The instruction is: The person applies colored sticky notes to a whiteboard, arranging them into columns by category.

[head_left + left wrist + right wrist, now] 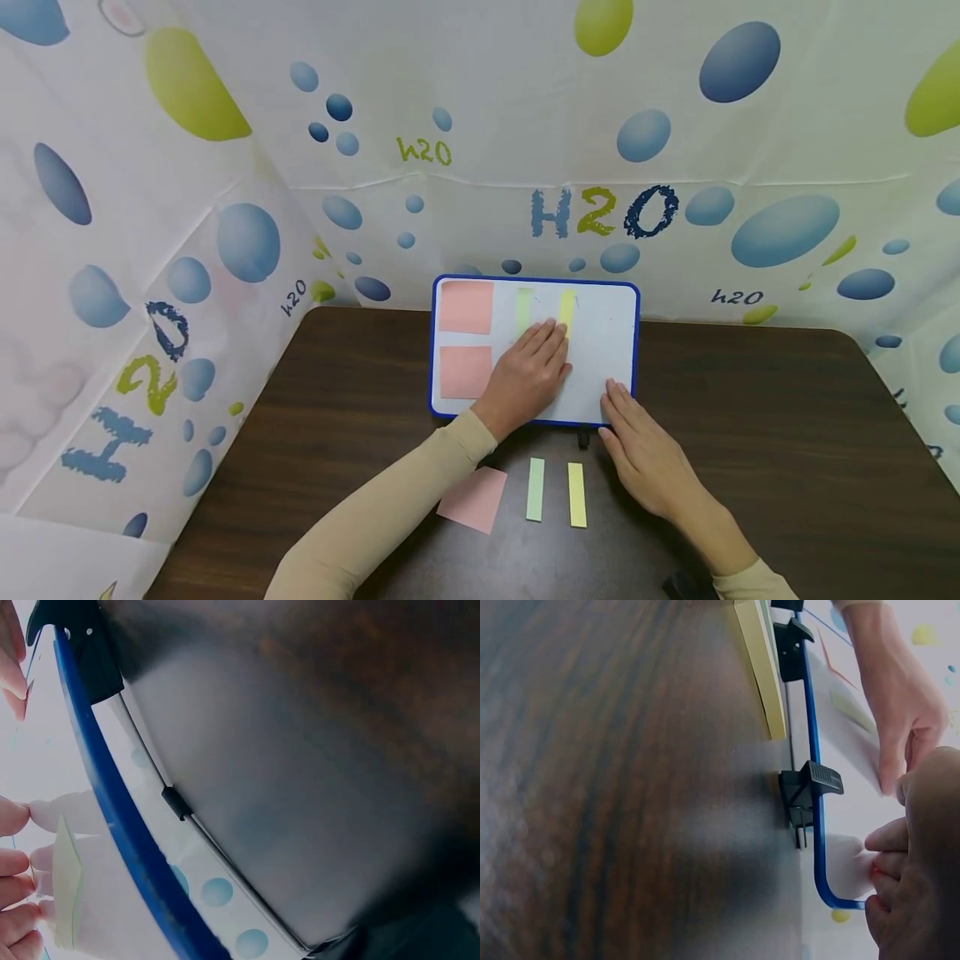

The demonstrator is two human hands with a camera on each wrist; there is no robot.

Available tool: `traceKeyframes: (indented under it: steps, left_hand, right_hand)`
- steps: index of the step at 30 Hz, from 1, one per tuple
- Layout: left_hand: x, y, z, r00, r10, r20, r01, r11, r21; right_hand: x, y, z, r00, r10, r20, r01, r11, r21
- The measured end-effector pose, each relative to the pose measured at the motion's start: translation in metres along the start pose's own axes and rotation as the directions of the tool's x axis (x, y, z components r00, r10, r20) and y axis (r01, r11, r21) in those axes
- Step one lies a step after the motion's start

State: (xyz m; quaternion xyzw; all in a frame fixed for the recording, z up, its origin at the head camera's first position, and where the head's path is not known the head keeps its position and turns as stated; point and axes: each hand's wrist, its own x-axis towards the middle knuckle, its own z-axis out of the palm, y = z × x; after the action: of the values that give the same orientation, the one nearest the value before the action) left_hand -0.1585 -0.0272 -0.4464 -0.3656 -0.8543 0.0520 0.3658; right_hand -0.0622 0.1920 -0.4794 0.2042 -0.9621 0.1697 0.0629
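Note:
A whiteboard with a blue frame stands at the back of the dark table. Two pink sticky notes are on its left side, one above the other. Right of them are a green paper strip and a yellow paper strip. My left hand lies against the board, its extended fingertips at the yellow strip's lower end. At the board's lower right corner, my right hand rests with its fingers straight on the surface. In the left wrist view, a pale strip lifts slightly from the board.
On the table before the board lie a pink sticky note pad, a green strip pad and a yellow strip pad. Black clips grip the board's lower edge. A printed backdrop hangs behind the table.

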Motion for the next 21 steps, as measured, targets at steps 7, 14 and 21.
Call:
traceKeyframes:
  steps: [7,14,21]
  left_hand:
    - [-0.006,0.003,0.000,1.000,0.005,0.001,-0.005,1.000,-0.012]
    - [-0.011,0.004,0.001,1.000,0.015,0.002,-0.015,1.000,-0.008]
    - [-0.011,0.005,0.000,1.000,0.008,0.024,-0.008,1.000,-0.011]
  right_hand:
    - [-0.001,0.001,0.000,1.000,-0.004,-0.009,0.004,1.000,0.005]
    - [-0.002,0.001,0.001,1.000,0.000,-0.018,0.000,1.000,0.006]
    - [-0.001,0.001,-0.001,1.000,-0.001,-0.016,0.001,1.000,0.010]
